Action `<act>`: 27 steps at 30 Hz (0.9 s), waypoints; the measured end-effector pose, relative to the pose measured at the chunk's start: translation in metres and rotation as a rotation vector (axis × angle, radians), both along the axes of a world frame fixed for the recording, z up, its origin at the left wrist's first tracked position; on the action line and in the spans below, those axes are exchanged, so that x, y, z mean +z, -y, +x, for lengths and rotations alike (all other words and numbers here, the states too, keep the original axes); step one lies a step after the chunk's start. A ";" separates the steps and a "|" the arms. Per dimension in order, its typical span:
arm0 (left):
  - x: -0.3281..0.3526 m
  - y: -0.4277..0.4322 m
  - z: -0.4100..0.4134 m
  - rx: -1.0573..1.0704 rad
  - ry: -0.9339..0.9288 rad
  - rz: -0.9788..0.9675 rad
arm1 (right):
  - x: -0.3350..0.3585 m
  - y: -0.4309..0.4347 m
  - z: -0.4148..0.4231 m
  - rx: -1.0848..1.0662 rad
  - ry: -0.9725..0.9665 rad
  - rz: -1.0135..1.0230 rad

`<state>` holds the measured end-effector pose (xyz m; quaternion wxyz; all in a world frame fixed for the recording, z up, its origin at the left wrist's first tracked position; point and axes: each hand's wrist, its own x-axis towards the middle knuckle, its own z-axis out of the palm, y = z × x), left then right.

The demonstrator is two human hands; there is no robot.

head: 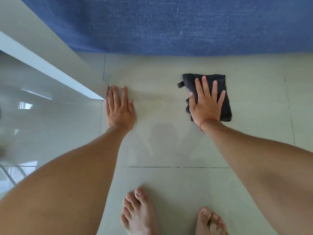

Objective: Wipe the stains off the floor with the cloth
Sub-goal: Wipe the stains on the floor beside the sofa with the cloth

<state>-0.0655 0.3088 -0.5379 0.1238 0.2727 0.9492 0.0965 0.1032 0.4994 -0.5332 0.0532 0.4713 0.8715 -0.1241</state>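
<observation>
Our right hand presses flat, fingers spread, on the dark cloth, hiding its middle. Our left hand lies open on the floor. We make out only faint smears between them.

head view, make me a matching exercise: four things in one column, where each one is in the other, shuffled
Things:
1. cloth
2. left hand
3. blue fabric
4. red string

Places:
A. flat on bare tile by the white corner
B. around the right wrist
C. under the right hand
D. along the far edge of the floor

Pairs: 1-C, 2-A, 3-D, 4-B
</observation>
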 end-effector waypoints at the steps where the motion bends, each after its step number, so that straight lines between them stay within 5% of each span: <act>1: -0.002 -0.001 0.000 -0.002 -0.017 0.006 | -0.001 0.002 -0.011 -0.059 -0.016 0.010; 6: -0.003 -0.001 -0.003 -0.002 -0.015 -0.004 | 0.003 0.040 -0.088 -0.209 -0.047 -0.023; 11: 0.001 -0.002 -0.005 -0.004 0.052 -0.040 | 0.000 0.099 -0.116 0.123 -0.081 -0.032; 19: 0.004 -0.003 -0.007 -0.016 0.076 -0.062 | -0.004 0.069 -0.029 0.563 -0.124 0.001; 27: 0.001 -0.003 -0.005 -0.002 0.065 -0.052 | -0.004 -0.005 -0.017 -0.028 -0.063 0.042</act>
